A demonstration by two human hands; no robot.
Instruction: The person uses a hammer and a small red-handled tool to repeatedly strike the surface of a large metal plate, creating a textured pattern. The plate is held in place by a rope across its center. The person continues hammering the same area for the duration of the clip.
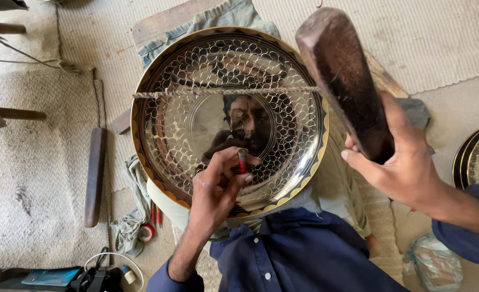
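Partly hidden things come first: the punch shows only its reddish top, since the left hand covers its shank, and whether its tip meets the metal cannot be told. The wooden mallet has its grip buried in the right hand, and the upper end is blurred. At 3 o'clock a second tray is cut off by the frame edge; at 5 o'clock a clear plastic bag is too hazy to read. The reflection at the tray's middle is murky.

The large round metal tray sits in the centre of the view, tilted on the person's lap over a cloth. It is mirror-bright, with a net of scale-like chased cells ringing a plain round centre, and a gold rim with dark scalloped edging. A twisted cord crosses its upper part from 9 to 3 o'clock.

The left hand's fingers pinch the punch, over the tray's lower part near 6 o'clock. The right hand's fingers are clenched around the mallet, raised at 2 o'clock, clear of the tray. A long wooden bar lies on the mat at 9 o'clock.
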